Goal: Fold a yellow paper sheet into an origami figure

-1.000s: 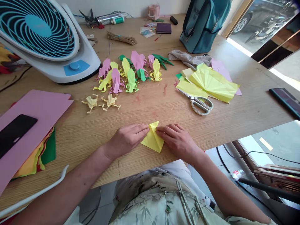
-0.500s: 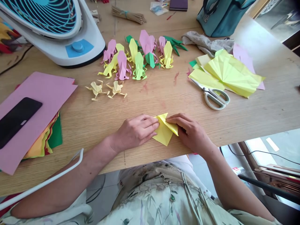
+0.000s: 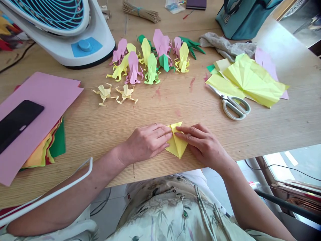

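Observation:
A yellow folded paper (image 3: 176, 144), kite-shaped with its point toward me, lies near the front edge of the wooden table (image 3: 100, 134). My left hand (image 3: 146, 142) presses its left side with the fingers held together. My right hand (image 3: 200, 144) covers its right side, fingertips laid along the middle crease. Both hands hold the paper flat against the table.
Several folded paper frogs (image 3: 150, 60) in pink, yellow and green stand behind, two small pale ones (image 3: 114, 93) nearer. Scissors (image 3: 233, 104) and creased yellow sheets (image 3: 250, 80) lie right. Left: pink sheets (image 3: 50, 100) with a black phone (image 3: 17, 122), a fan (image 3: 62, 30). A teal bag (image 3: 243, 16) stands at the back.
The right flap, lifted half a second ago, is now folded down flat under my right fingers. The view has tilted down and the paper sits slightly more to the right.

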The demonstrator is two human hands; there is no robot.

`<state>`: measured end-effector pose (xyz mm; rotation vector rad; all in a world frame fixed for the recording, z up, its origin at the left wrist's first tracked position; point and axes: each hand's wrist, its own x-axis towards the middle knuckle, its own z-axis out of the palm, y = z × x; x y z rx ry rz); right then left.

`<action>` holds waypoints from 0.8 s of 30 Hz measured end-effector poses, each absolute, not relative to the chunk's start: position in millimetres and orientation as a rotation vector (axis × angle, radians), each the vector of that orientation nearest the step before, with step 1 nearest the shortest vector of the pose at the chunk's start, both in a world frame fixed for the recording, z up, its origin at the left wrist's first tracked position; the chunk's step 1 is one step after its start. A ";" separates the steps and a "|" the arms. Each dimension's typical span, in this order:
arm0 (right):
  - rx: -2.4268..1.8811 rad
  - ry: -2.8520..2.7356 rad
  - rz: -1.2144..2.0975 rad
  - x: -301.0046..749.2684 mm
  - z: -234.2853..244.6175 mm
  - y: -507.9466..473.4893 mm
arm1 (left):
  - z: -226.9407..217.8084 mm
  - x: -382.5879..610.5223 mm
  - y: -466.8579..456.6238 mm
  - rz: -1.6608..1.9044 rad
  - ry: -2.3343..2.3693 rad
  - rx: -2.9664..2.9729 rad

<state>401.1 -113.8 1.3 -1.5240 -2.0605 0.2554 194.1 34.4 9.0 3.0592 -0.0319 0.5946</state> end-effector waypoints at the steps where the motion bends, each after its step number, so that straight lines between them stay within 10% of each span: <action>1: -1.529 -2.064 0.256 401.0 1.3 -113.8 | 8.9 194.0 34.5 0.592 -0.024 3.056; 24: -1.838 -1.532 0.466 392.2 8.4 -102.9 | 5.6 194.2 40.1 0.472 0.004 3.054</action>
